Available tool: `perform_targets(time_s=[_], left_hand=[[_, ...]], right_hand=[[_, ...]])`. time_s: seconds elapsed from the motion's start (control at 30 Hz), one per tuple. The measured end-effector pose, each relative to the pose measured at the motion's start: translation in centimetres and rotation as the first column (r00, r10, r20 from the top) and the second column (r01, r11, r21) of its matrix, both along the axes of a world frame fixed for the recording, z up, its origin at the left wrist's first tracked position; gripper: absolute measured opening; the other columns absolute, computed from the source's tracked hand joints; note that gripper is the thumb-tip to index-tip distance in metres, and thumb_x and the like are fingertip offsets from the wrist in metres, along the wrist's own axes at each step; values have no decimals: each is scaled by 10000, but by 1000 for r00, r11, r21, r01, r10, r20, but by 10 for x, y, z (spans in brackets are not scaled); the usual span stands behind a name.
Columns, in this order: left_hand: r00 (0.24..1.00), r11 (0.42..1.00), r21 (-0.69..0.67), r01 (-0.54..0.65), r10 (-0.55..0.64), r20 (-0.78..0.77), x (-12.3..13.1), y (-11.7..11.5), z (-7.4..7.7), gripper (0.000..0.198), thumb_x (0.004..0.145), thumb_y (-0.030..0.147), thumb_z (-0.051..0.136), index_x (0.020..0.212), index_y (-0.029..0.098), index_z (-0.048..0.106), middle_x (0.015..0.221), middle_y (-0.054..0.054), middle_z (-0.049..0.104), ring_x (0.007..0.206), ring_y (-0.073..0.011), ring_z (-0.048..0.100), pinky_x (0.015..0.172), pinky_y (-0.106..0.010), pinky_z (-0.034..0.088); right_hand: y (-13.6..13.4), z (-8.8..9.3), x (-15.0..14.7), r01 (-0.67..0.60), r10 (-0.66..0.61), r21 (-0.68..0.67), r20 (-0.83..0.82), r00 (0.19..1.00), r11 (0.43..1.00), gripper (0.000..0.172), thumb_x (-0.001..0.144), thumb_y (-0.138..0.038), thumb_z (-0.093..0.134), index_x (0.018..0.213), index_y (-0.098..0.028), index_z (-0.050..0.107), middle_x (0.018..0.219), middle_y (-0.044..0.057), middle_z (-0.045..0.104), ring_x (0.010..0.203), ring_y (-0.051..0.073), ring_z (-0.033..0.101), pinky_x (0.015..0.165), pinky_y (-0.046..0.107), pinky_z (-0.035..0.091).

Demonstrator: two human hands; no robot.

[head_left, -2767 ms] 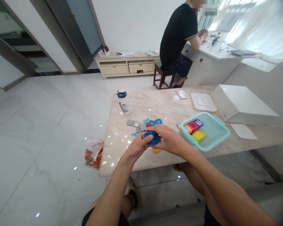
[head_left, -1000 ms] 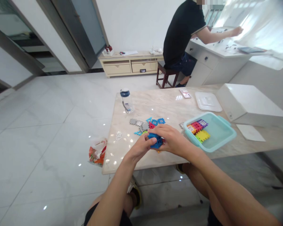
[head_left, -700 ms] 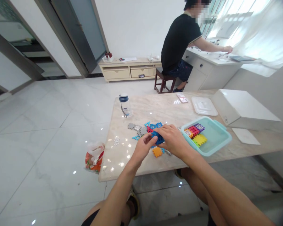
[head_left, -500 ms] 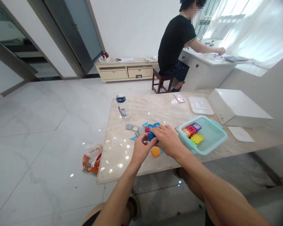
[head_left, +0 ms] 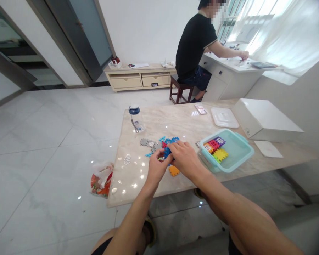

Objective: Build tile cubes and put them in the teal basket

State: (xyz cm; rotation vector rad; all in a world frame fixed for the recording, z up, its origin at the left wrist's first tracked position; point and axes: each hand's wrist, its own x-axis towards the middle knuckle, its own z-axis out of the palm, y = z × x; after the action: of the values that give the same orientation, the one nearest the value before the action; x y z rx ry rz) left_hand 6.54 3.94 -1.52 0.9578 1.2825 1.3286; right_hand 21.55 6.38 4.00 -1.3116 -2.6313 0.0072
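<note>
Between my two hands is a blue interlocking block (head_left: 167, 152) with notched edges, held above the table. My left hand (head_left: 157, 163) is closed on its left side, thumb and fingers pinching it. From the right, my right hand (head_left: 185, 157) wraps over the block and hides much of it. A bit of green and white shows under the block by my left thumb. Behind my hands lie loose grey pieces (head_left: 144, 142), blue pieces (head_left: 173, 140) and a red piece (head_left: 164, 144). An orange piece (head_left: 174, 170) lies just below my hands.
A pale green tub (head_left: 240, 150) with several coloured pieces stands to the right. A water bottle (head_left: 137, 122), a white piece (head_left: 127, 159), a white lid (head_left: 224, 118) and a white box (head_left: 268, 118) rest on the table (head_left: 127, 184). Another person (head_left: 192, 46) sits at a desk beyond.
Both hands keep hold of the blue block, with only small shifts of the fingers. The whole view has shifted slightly. The other person's hand has moved a little on the desk.
</note>
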Motion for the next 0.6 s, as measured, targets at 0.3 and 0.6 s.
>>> perform_targets(time_s=[0.3, 0.6], left_hand=[[997, 998, -59, 7, -3, 81, -7, 1, 2, 425, 651, 395, 1021, 932, 167, 798, 859, -47, 766, 811, -191, 667, 743, -286, 493], [978, 997, -81, 2, 15, 210, -25, 4, 5, 443, 719, 502, 995, 998, 202, 827, 976, -54, 822, 865, -200, 688, 718, -297, 476]], right_hand=[[0, 4, 19, -48, 21, -85, -292, 956, 995, 572, 873, -305, 922, 1377, -182, 682, 1292, 153, 776, 1227, 366, 680, 1007, 510, 549], [-46, 66, 6, -491, -193, -279, -956, 220, 825, 206, 1031, -470, 751, 987, -283, 822, 979, 41, 805, 978, 227, 748, 933, 407, 639]])
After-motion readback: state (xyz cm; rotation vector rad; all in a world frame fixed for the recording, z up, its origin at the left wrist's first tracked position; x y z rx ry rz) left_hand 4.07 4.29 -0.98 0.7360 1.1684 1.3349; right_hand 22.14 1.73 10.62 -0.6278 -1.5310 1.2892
